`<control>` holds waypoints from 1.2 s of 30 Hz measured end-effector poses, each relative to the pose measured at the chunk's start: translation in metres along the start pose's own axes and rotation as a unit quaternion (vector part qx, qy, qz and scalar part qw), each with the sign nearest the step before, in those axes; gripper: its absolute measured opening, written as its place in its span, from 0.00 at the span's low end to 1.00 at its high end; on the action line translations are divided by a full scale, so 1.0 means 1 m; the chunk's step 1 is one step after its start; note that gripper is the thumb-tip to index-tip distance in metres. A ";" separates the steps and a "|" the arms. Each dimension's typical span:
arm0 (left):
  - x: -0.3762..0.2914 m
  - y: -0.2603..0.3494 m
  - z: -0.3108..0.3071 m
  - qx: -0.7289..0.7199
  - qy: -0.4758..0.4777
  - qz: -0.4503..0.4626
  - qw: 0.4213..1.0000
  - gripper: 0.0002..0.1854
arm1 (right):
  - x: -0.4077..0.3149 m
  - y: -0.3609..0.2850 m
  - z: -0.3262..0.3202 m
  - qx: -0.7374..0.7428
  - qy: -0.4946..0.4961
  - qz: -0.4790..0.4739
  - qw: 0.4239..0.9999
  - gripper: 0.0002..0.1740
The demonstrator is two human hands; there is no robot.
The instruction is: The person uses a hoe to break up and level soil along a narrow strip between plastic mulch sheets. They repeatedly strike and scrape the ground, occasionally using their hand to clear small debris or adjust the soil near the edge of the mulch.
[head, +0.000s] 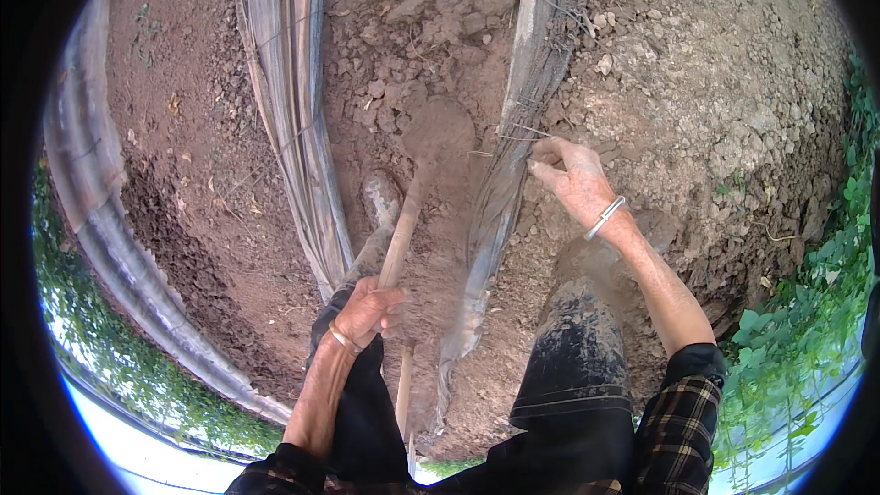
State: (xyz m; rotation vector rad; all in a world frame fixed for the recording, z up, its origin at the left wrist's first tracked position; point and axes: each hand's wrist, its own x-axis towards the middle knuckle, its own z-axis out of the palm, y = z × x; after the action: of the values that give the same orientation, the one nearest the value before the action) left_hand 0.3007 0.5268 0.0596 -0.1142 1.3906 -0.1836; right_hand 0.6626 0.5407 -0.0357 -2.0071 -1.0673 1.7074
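Note:
My left hand (368, 313) is closed around the wooden handle (405, 240) of a digging tool, probably a hoe. Its soil-coated head (440, 130) rests on the dirt between two rows of weathered boards. My right hand (574, 175) pinches a thin wire (529, 130) at the outer side of the right row of boards (509, 179). The wire reaches across these boards. Whether the thumb and finger fully close on it is hard to see. Both wrists wear metal bangles.
The left row of boards (295, 82) runs beside my muddy left boot (381, 199). A corrugated sheet (130, 247) curves along the far left. Loose, stony soil (708, 117) is heaped on the right, with green plants (790, 344) at its edge. My right leg stands on the soil outside the right boards.

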 end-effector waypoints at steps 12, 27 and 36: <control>-0.085 -0.042 -0.025 -0.205 -0.103 -0.090 0.969 0.17 | -0.074 -0.071 0.199 0.215 -0.303 0.379 0.848 0.47; -0.084 -0.062 -0.104 -0.129 -0.007 0.011 0.992 0.20 | -0.013 -0.085 0.386 0.552 0.035 0.393 0.735 0.13; 0.073 -0.164 -0.133 0.277 0.308 0.125 0.902 0.24 | 0.020 0.014 0.439 0.514 0.027 0.443 0.734 0.13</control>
State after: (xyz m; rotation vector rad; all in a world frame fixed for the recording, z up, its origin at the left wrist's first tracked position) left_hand 0.1717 0.3554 -0.0034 0.6479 1.9083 -0.4170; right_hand 0.2556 0.4423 -0.1690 -1.7090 0.9586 1.8683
